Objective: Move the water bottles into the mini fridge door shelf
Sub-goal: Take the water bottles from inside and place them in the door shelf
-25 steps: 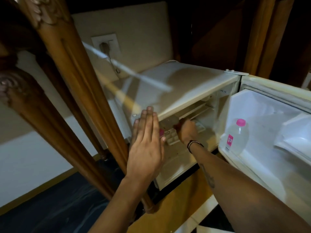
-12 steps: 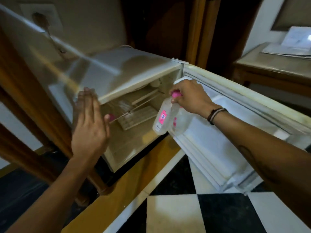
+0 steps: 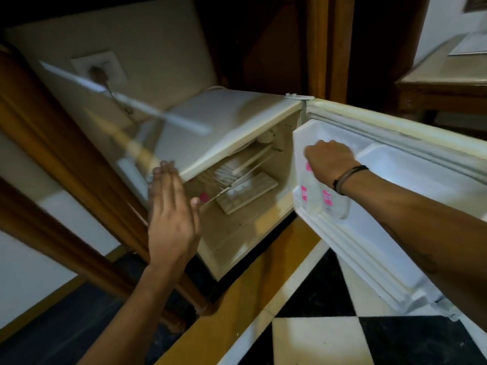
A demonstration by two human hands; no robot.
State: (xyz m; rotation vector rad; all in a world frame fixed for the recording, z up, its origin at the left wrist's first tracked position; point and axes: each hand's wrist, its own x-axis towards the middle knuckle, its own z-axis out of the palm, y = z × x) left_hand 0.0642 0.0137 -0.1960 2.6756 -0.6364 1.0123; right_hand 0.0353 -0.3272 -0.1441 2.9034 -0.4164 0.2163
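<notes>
The white mini fridge (image 3: pixel 232 119) stands open, its door (image 3: pixel 390 164) swung out to the right. Two clear water bottles with pink labels stand side by side in the door shelf (image 3: pixel 316 219). The left bottle (image 3: pixel 303 192) shows a pink cap. My right hand (image 3: pixel 329 159) is closed over the top of the right bottle (image 3: pixel 328 198) and hides its cap. My left hand (image 3: pixel 171 214) is flat, fingers together, at the fridge's left front edge, holding nothing. Just past its thumb, a pink cap (image 3: pixel 204 197) of another bottle shows inside the fridge.
A white ice tray (image 3: pixel 247 193) and a wire rack (image 3: pixel 237 169) sit inside the fridge. Carved wooden table legs (image 3: pixel 60 159) stand close on the left. A plug sits in the wall socket (image 3: pixel 98 67). A wooden side table (image 3: pixel 442 85) is at the back right, above checkered floor tiles (image 3: pixel 324 335).
My right hand has taken a bottle from inside the fridge across to the door and set it down into the shelf beside the first bottle. My left hand stays at the fridge edge.
</notes>
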